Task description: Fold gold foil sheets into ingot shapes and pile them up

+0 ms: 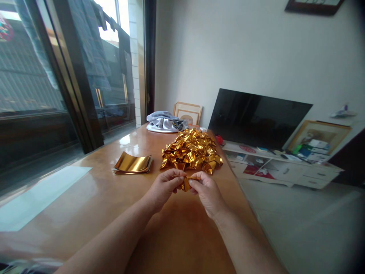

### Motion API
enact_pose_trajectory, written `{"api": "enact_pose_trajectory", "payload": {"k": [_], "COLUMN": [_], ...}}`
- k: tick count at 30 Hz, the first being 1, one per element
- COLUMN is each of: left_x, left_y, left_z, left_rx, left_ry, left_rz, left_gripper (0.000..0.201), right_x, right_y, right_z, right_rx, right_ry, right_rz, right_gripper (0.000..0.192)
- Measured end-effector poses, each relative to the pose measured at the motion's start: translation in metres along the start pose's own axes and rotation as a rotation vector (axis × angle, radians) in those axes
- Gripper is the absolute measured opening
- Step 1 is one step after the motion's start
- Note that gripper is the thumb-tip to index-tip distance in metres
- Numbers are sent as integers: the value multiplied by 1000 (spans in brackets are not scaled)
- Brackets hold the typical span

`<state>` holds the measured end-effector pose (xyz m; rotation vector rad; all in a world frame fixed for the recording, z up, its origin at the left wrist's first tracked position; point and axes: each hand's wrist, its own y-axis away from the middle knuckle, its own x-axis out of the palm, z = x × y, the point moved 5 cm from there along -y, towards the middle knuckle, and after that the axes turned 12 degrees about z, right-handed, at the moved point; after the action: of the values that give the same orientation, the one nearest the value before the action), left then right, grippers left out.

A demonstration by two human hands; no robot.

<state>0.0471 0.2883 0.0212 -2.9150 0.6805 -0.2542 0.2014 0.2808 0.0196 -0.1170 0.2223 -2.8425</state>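
Between my two hands is a small folded piece of gold foil paper, held above the wooden table. My left hand pinches its left side between thumb and fingers. On the other side, my right hand grips it the same way, so both hands nearly meet. Parts of the piece are hidden behind the fingers. Just beyond the hands rises a heap of folded gold foil pieces. To the left lies a stack of flat gold foil sheets, its top sheet curling up at the edges.
The glossy brown table runs away from me, its right edge close to my right arm. Folded grey-blue cloth sits at the far end. A pale sheet lies left. Beyond stand a television and a white cabinet.
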Motion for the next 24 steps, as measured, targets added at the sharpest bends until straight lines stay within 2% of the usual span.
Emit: {"api": "enact_pose_trajectory", "payload": {"k": [5, 10, 16, 20, 24], "left_x": [0, -1, -8, -11, -12], "left_y": [-1, -1, -2, -1, -1], "left_z": [0, -1, 2, 3, 5], "left_rx": [11, 25, -1, -10, -27], "left_ry": [0, 17, 65, 101, 106], "left_rz": [-15, -50, -71, -81, -72], "left_gripper": [20, 17, 18, 16, 16], "right_x": [0, 0, -12, -17, -19], "right_y": [0, 1, 0, 0, 2], "right_z": [0, 2, 2, 11, 20], "right_rx": [17, 21, 59, 35, -1], "right_ry": [-17, -64, -109, -32, 169], "right_rz": [11, 103, 56, 70, 74], "right_gripper": [27, 25, 27, 25, 26]}}
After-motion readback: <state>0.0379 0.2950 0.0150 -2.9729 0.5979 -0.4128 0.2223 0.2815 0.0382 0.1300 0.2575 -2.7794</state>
